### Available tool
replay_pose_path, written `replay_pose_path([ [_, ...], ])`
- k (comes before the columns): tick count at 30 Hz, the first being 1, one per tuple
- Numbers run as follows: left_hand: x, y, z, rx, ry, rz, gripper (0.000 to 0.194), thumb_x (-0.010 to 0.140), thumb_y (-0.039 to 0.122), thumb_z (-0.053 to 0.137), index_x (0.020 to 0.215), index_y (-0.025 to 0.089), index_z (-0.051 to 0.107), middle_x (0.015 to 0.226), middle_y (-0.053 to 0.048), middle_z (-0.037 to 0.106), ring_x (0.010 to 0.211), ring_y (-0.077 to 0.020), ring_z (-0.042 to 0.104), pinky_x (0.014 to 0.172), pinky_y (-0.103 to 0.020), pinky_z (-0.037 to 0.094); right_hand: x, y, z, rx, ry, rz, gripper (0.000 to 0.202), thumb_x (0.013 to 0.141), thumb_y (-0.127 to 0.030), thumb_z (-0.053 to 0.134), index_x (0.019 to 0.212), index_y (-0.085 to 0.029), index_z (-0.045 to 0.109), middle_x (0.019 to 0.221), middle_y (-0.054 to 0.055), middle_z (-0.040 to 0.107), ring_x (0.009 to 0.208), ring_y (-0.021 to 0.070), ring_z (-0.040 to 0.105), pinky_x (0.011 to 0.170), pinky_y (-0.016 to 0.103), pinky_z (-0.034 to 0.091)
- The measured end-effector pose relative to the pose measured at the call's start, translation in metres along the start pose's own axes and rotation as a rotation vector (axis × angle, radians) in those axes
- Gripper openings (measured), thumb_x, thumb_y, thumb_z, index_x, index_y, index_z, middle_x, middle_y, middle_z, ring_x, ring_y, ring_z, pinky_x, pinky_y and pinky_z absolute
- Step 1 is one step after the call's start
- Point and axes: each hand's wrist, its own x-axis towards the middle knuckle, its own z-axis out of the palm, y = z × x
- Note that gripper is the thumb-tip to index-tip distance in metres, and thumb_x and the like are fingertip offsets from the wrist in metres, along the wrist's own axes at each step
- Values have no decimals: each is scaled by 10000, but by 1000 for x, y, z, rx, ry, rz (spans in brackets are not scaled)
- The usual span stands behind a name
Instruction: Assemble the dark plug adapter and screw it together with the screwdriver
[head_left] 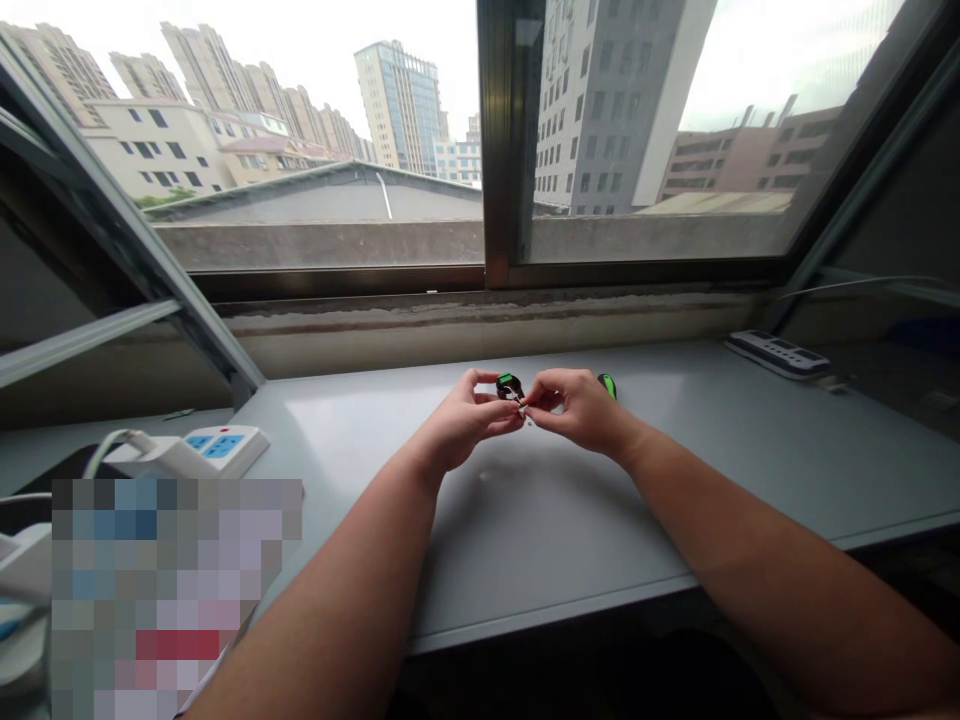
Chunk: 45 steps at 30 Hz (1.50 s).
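Note:
My left hand (480, 415) holds a small dark, rounded device with a green face (508, 382) between its thumb and fingers, above the grey tabletop. Thin, pale bits that look like wires or parts show at its lower edge. My right hand (574, 408) is close against it, thumb and index finger pinched at that edge. What lies in this pinch is too small to make out. A green and black object (608, 386) lies just behind my right hand, partly hidden by it. A tiny speck (529, 424) rests on the table below the fingers.
A white power strip with blue sockets (225, 445) stands at the left, with a plug and cable. A black and white power strip (777, 355) lies at the back right. The window (498, 150) rises behind the table (360, 430); a blurred patch covers the lower left.

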Motion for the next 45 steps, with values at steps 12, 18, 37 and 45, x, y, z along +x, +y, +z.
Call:
replay_pose_path([
  [12, 1, -1, -2, 2, 9, 55, 632, 703, 174, 914, 1180, 184, 500, 912, -32, 724, 810, -173, 761, 1022, -505, 570, 1, -13, 3, -250, 81, -47, 145, 798, -120, 631, 838, -186, 753, 784, 45, 693, 702, 173, 644, 712, 296, 502],
  [18, 4, -4, -3, -2, 16, 66, 680, 685, 172, 927, 1203, 198, 488, 917, -31, 741, 883, -200, 771, 1014, -487, 569, 1, -24, 10, -283, 61, 88, 177, 804, -154, 655, 955, -205, 730, 797, 42, 765, 744, 206, 696, 751, 315, 491],
  [37, 5, -3, -12, 54, -92, 111, 699, 692, 257, 944, 1257, 221, 533, 897, -52, 787, 833, -186, 771, 965, -440, 576, 4, 1, 8, 467, -4, 315, 172, 792, -322, 764, 859, -188, 680, 748, 23, 702, 720, 196, 737, 717, 339, 619],
  [45, 4, -2, -10, 75, -104, 86, 691, 704, 267, 936, 1268, 235, 538, 902, -44, 779, 847, -206, 776, 947, -476, 592, 5, -1, 11, 630, 4, 390, 226, 713, -284, 819, 800, -171, 644, 716, 16, 686, 716, 177, 720, 774, 380, 651],
])
